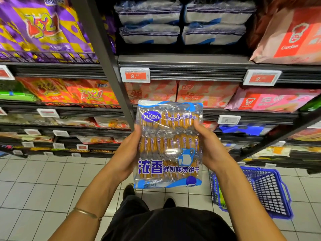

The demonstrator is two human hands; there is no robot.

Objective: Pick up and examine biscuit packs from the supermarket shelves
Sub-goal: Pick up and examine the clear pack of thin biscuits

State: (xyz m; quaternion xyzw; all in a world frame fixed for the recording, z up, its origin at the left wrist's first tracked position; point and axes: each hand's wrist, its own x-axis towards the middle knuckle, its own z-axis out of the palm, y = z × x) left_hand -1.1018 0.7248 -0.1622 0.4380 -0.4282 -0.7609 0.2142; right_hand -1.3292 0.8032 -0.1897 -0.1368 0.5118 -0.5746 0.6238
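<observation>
I hold a clear and blue MABA biscuit pack [169, 145] upright in front of me, its printed face toward the camera. My left hand [129, 153] grips its left edge and my right hand [207, 146] grips its right edge, thumbs on the front. Rows of small wrapped biscuits show through the plastic. More packs of the same kind [182, 21] are stacked on the shelf above.
Dark metal shelves [182, 62] hold purple packs [41, 26] upper left, orange packs [73, 92] below them, and pink Garden packs [271, 100] at right. A blue shopping basket [260, 190] stands on the tiled floor by my right arm.
</observation>
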